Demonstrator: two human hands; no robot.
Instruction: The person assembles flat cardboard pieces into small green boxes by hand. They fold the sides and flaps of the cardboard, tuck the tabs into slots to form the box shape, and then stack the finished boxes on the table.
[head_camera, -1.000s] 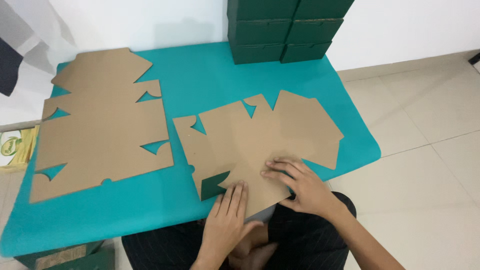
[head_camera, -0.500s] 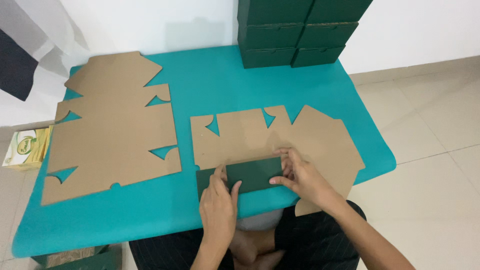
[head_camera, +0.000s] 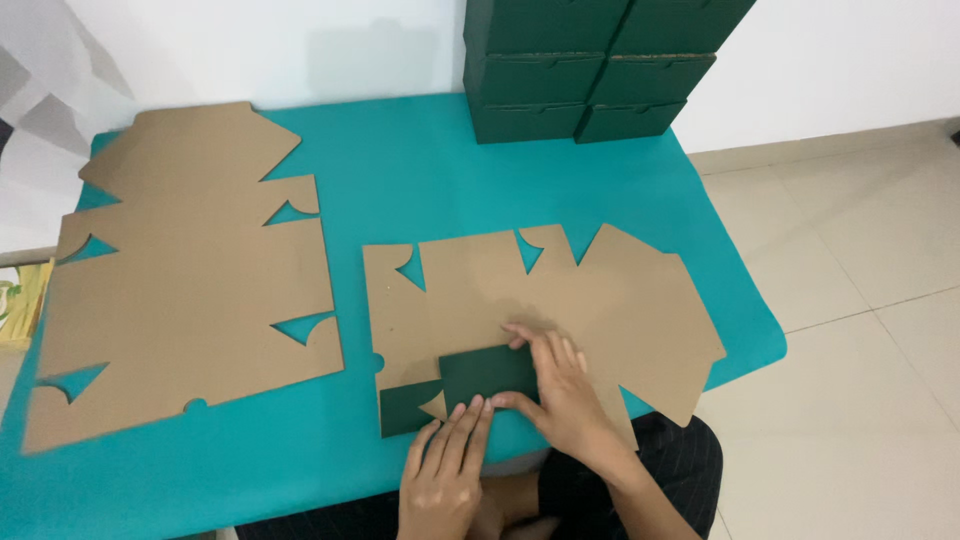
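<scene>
A flat brown die-cut cardboard blank (head_camera: 600, 290) lies on the teal table (head_camera: 420, 180) in front of me. Its near flap (head_camera: 485, 375) is folded over, showing a dark green side. My right hand (head_camera: 555, 385) presses flat on that flap and the brown board beside it, fingers spread. My left hand (head_camera: 445, 470) rests at the table's near edge, fingertips touching the lower edge of the green flap. Neither hand grips anything.
A stack of larger flat brown blanks (head_camera: 170, 290) covers the table's left part. Several dark green assembled boxes (head_camera: 590, 60) are stacked at the back against the white wall. Tiled floor (head_camera: 860, 300) lies to the right. A small yellow-green object (head_camera: 20, 300) shows at the left edge.
The near flap was folded up and over, exposing its green side. Both hands moved onto it; the left hand slid back toward the table edge. The camera view shifted nearer.
</scene>
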